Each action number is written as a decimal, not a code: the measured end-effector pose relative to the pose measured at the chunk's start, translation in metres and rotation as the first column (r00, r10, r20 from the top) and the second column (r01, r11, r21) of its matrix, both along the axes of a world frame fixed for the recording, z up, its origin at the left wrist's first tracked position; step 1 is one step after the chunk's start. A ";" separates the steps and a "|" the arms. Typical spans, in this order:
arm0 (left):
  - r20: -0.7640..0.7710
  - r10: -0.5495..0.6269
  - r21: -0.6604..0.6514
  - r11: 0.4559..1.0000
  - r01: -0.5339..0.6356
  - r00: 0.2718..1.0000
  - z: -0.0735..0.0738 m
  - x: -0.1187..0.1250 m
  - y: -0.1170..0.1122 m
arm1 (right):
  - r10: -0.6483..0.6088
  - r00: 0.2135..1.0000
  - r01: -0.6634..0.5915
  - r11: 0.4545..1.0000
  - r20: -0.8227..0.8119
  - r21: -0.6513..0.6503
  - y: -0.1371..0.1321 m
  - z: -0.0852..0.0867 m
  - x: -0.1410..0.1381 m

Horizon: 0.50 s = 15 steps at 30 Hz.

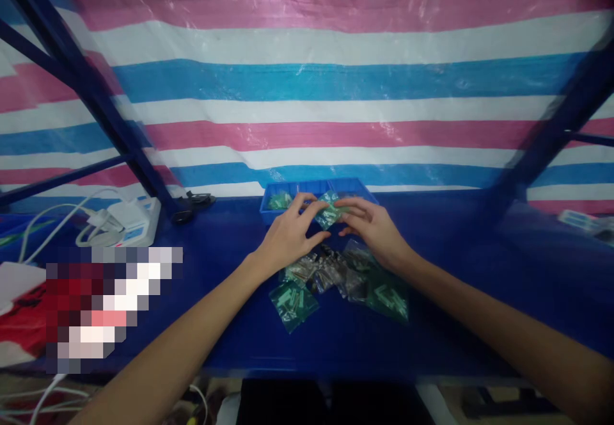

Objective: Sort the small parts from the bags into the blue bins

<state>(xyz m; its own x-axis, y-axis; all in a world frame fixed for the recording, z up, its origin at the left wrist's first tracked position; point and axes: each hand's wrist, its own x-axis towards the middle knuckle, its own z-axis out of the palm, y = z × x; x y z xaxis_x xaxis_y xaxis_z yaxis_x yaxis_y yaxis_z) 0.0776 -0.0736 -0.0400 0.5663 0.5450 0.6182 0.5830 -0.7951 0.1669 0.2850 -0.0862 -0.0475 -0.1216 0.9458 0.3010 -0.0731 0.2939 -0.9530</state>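
Note:
A small clear-green plastic bag [327, 214] with light pieces in it is held up between my two hands, over the front of a blue divided tray [269, 215]. My left hand [290, 230] has its fingertips at the bag's left edge, with the thumb lower down. From the other side, the fingers of my right hand [373, 228] grip its right edge. Below them lies a heap of small bags [330, 274] with dark and metallic-looking contents. Two green-tinted bags of pale strips lie nearer me, a left one [293, 303] and a right one [389, 300].
The blue table [470, 265] stands against a striped plastic sheet [336, 82], between blue frame posts. On the left are a white power strip [141, 223] with cables, a red package [29, 316] and a blurred-out patch. A dark object [182, 217] sits near the left post.

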 end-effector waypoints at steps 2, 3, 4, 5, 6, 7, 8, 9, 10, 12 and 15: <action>-0.007 0.013 -0.014 1.000 -0.013 1.000 -0.002 0.000 0.001 | 0.014 1.000 -0.014 1.000 0.002 -0.001 0.000 0.000 0.000; -0.004 0.016 -0.018 1.000 -0.017 1.000 -0.004 -0.001 0.002 | 0.020 1.000 -0.020 1.000 0.007 0.000 0.000 0.000 0.001; 0.001 0.016 -0.016 1.000 -0.016 1.000 -0.004 -0.001 0.003 | 0.023 1.000 -0.023 1.000 0.014 0.003 0.000 0.000 0.000; 0.008 0.013 -0.012 1.000 -0.013 1.000 -0.005 -0.001 0.004 | 0.023 0.999 -0.023 1.000 0.023 0.006 0.000 0.000 0.000; 0.015 0.011 -0.005 1.000 -0.011 1.000 -0.006 -0.001 0.004 | 0.020 0.999 -0.020 1.000 0.034 0.008 0.000 0.000 0.000; 0.021 0.010 0.005 1.000 -0.011 1.000 -0.006 -0.001 0.005 | 0.018 0.999 -0.018 1.000 0.046 0.008 0.000 0.000 0.000; 0.028 0.012 0.020 1.000 -0.013 1.000 -0.006 -0.001 0.005 | 0.018 0.998 -0.018 1.000 0.061 0.003 0.000 0.000 -0.001; 0.033 0.015 0.038 0.999 -0.017 0.999 -0.006 -0.001 0.006 | 0.020 0.997 -0.020 1.000 0.077 -0.002 0.000 0.000 -0.001; 0.036 0.020 0.058 0.998 -0.022 0.999 -0.006 -0.001 0.006 | 0.023 0.995 -0.023 1.000 0.093 -0.007 -0.001 0.001 -0.001; 0.045 0.031 0.105 0.994 -0.036 0.999 -0.005 -0.002 0.007 | 0.035 0.992 -0.034 0.999 0.123 -0.011 -0.002 0.001 -0.001; 0.061 0.047 0.154 0.986 -0.056 0.997 -0.003 -0.003 0.008 | 0.050 0.989 -0.050 0.999 0.139 -0.005 -0.003 -0.001 -0.002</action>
